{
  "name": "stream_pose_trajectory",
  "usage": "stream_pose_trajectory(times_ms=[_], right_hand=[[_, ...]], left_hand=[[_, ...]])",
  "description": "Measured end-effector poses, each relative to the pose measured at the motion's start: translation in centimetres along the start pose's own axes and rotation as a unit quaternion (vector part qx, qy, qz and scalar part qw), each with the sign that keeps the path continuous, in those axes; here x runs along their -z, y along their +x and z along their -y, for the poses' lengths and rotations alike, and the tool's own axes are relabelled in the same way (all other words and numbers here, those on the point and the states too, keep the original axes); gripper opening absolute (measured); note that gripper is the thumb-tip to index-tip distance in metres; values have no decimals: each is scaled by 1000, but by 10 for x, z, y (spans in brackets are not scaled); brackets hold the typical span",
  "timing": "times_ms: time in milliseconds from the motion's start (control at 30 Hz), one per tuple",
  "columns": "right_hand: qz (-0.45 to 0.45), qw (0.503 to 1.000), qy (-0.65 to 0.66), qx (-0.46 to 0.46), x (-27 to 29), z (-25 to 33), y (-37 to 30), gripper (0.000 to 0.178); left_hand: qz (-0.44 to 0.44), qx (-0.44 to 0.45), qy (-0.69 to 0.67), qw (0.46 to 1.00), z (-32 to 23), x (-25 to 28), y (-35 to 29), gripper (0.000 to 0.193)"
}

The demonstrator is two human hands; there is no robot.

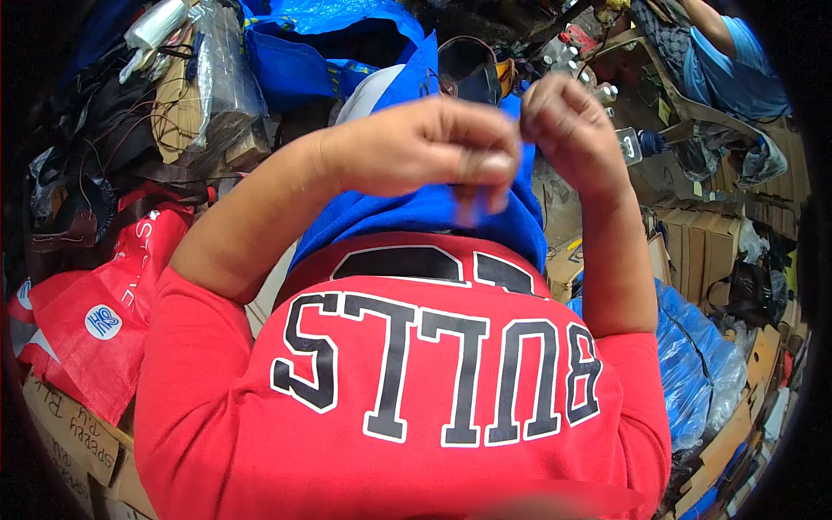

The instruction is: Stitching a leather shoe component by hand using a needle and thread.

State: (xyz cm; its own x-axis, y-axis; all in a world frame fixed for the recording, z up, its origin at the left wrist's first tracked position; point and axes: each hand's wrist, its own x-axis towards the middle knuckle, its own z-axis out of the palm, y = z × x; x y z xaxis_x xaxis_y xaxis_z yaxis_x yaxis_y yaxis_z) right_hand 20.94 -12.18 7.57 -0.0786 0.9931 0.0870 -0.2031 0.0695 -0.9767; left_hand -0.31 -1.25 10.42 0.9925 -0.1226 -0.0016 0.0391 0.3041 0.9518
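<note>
My left hand [442,147] is raised in front of my red shirt [485,468], its fingers bent and drawn together, the tips smeared by motion. My right hand [568,126] is up beside it, a little farther away and to the right, its fingers curled in. A small gap shows between the two hands. Whatever the fingers may pinch is too small or blurred to make out. Below both hands, blue cloth [381,208] covers my lap, and a grey-white piece [368,95] shows beyond my left wrist.
A large blue bag [338,39] gapes at the far side. Plastic-wrapped bundles [230,74] stand far left, above a red bag [100,303]. At right are small bottles [598,87], stacked cardboard [702,243] and blue plastic wrapping [689,355]. Another person's blue sleeve [737,69] shows far right.
</note>
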Motion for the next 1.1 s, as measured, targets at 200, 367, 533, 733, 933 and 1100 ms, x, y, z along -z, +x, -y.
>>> stream_pose_trajectory(times_ms=[200,367,533,733,933,1100], right_hand=[[-126,843,-493,-174,73,-39,-110,16],[-286,596,-645,-383,194,-37,-295,24],[-271,739,-527,-320,166,-56,-241,23],[-152,918,-356,-90,54,-50,-45,15],[-90,919,-368,-110,57,-62,-14,11],[-67,929,-343,-119,55,-63,-13,12]], left_hand=[[-399,-68,516,754,8,98,-119,20],[-708,-128,558,413,-107,142,-293,24],[-683,-151,506,504,-34,129,-167,20],[-232,-123,572,777,69,59,42,37],[-176,-14,580,795,68,75,77,40],[-105,27,510,853,78,91,79,29]])
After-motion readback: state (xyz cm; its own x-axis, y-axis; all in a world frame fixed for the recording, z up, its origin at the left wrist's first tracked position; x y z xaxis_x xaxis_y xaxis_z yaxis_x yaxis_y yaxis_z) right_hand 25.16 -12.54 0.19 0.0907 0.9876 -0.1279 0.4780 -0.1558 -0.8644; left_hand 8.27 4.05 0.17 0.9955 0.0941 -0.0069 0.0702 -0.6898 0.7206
